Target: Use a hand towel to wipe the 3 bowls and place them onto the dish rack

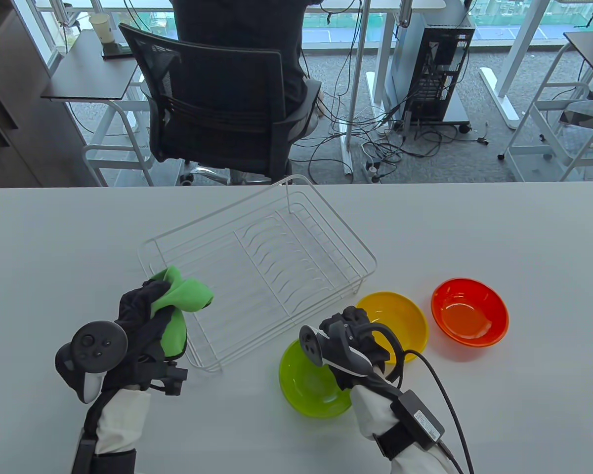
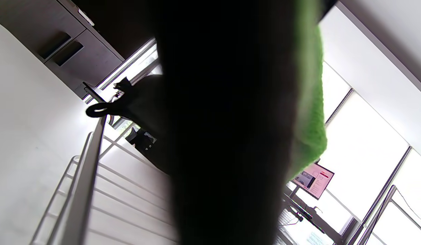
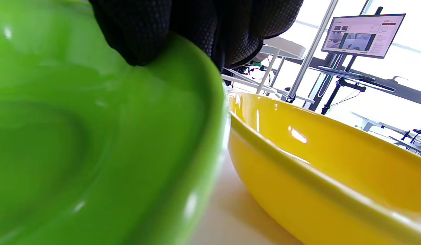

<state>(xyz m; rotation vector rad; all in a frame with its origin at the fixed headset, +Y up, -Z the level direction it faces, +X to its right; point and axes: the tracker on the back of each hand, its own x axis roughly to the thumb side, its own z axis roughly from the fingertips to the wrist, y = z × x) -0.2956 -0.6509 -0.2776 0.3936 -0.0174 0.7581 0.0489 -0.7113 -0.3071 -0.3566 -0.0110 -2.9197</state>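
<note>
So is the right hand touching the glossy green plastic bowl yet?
Touching: in the right wrist view, gloved fingertips of the right hand press on the green bowl's rim.

White table (image 1: 474, 237): wire dish rack (image 1: 257, 261) center; green bowl (image 1: 306, 390), yellow bowl (image 1: 400, 316), red bowl (image 1: 469, 311) right.

Table view high above, wrist views low and close (both tilted), sharing the dish rack (image 1: 257, 266).

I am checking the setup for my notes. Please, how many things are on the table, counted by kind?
Bowls: 3 (green bowl, yellow bowl, red bowl)
Dish rack: 1
Hand towel: 1, held in the left hand
Total: 5
</note>
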